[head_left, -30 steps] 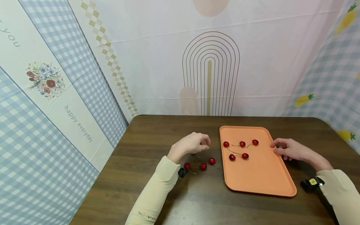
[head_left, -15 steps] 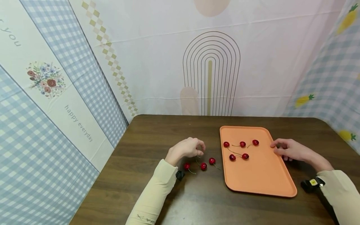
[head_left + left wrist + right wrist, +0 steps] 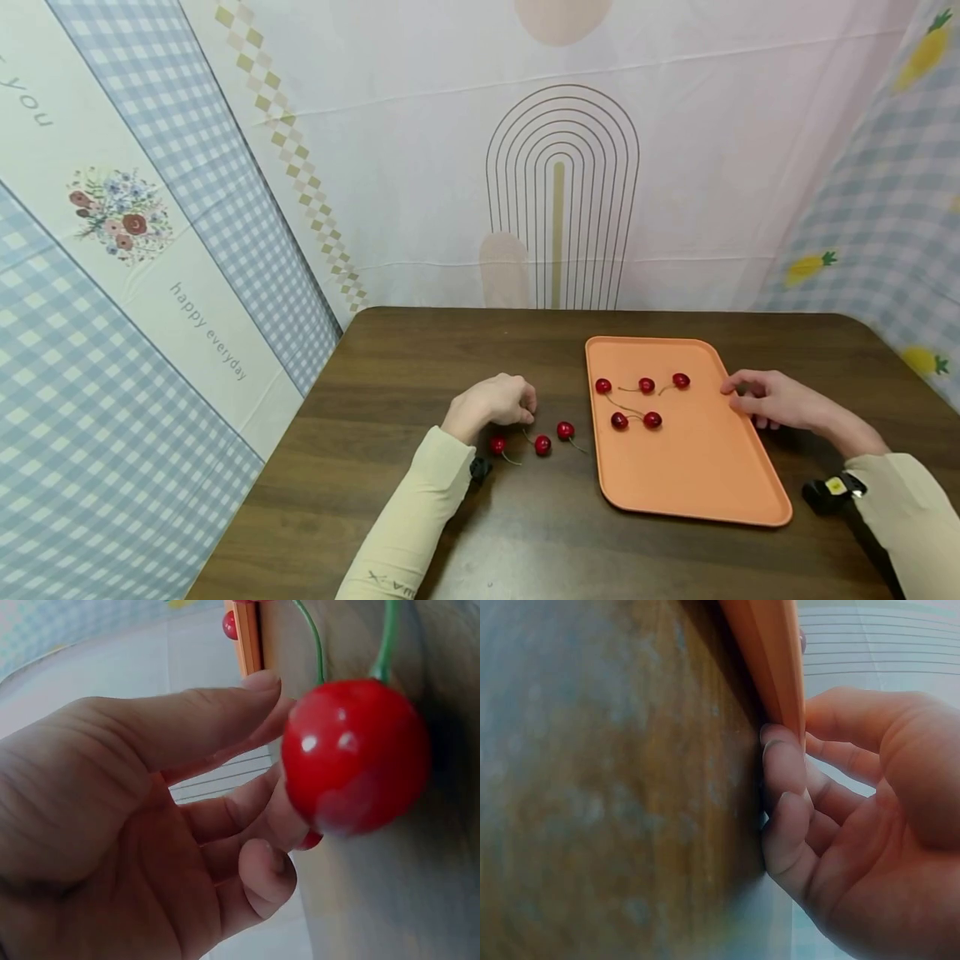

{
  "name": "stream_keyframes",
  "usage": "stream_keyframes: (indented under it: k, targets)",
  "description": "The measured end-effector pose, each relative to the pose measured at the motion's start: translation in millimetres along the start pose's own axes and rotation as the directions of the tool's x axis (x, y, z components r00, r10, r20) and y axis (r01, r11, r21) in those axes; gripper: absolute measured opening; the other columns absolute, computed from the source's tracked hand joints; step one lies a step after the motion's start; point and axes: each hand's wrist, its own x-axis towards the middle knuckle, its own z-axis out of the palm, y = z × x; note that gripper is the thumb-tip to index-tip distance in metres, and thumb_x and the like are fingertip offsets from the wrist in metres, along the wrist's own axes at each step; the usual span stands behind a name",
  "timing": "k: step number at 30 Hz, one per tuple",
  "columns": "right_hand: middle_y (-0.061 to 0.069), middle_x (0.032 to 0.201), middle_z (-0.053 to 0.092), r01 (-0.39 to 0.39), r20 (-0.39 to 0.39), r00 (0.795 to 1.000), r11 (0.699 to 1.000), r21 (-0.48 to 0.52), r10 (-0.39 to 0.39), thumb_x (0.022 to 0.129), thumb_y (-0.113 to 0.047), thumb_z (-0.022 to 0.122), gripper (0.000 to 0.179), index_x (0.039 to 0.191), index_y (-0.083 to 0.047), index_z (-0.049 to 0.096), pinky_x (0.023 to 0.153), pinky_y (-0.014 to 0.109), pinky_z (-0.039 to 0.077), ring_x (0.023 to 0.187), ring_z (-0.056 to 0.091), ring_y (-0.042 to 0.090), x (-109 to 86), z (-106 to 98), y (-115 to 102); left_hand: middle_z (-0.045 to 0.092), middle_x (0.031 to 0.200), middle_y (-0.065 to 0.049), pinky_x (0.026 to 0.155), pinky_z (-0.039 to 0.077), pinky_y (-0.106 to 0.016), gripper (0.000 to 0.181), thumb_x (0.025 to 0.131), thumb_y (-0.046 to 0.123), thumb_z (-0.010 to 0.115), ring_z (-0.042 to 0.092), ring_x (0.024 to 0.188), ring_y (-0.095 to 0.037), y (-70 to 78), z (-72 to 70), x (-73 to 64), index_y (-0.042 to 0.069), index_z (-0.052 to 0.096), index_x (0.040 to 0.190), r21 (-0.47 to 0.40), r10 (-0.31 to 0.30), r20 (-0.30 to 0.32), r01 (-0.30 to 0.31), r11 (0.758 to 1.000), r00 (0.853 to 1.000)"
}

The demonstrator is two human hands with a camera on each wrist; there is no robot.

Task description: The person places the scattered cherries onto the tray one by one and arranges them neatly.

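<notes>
My left hand is low over the table, fingers bent downward, with loose cherries beside it. In the left wrist view its thumb lies close to the index finger, and the nearest cherry hides the fingertips. A bit of another red cherry shows behind the fingers; whether they pinch it cannot be seen. My right hand holds the right rim of the orange tray, thumb and fingers on opposite sides of the edge. On the tray, several cherries with stems lie toward its left and far part.
Between the left hand and the tray lie a cherry and another cherry; a third cherry is near the left wrist. The brown table ends at a patterned cloth backdrop.
My left hand has come away from the tray, leftward and lower, and its fingers have drawn closer together over a cherry that is now covered. The right hand stays on the tray's rim.
</notes>
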Motion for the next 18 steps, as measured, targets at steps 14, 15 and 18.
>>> stream_keyframes:
  k: [14,15,18]
  targets:
    - [0.005,0.074,0.055,0.017,0.002,1.0,1.0,0.002,-0.017,0.1,-0.021,0.056,0.034,0.125,0.001,0.053,0.052,0.03,0.047,0.058,0.054,0.014,0.6,0.1,2.8,0.065,0.097,0.001,0.074,0.049,-0.028,0.011,0.091,0.017,0.067,0.059,0.084,-0.013,-3.3,-0.9,1.1,0.018,0.064,0.101,0.005,-0.042,-0.07,0.042,0.999,0.997]
    - [0.005,0.074,0.055,0.018,0.001,1.0,1.0,0.001,-0.018,0.1,-0.021,0.056,0.034,0.125,0.001,0.053,0.052,0.03,0.047,0.058,0.054,0.014,0.6,0.2,2.9,0.066,0.099,0.001,0.076,0.05,-0.029,0.013,0.091,0.017,0.067,0.061,0.087,-0.014,-3.2,-1.2,1.3,0.018,0.063,0.103,0.005,-0.038,-0.09,0.039,0.999,0.995]
    - [0.005,0.074,0.056,0.016,-0.001,1.0,1.0,0.0,-0.016,0.1,-0.021,0.056,0.034,0.125,0.001,0.053,0.052,0.03,0.048,0.058,0.054,0.014,0.8,0.3,3.7,0.068,0.109,-0.002,0.082,0.052,-0.032,0.023,0.091,0.018,0.067,0.064,0.096,-0.016,-2.4,-1.3,2.0,0.017,0.062,0.113,0.014,-0.04,-0.116,0.042,0.999,0.992]
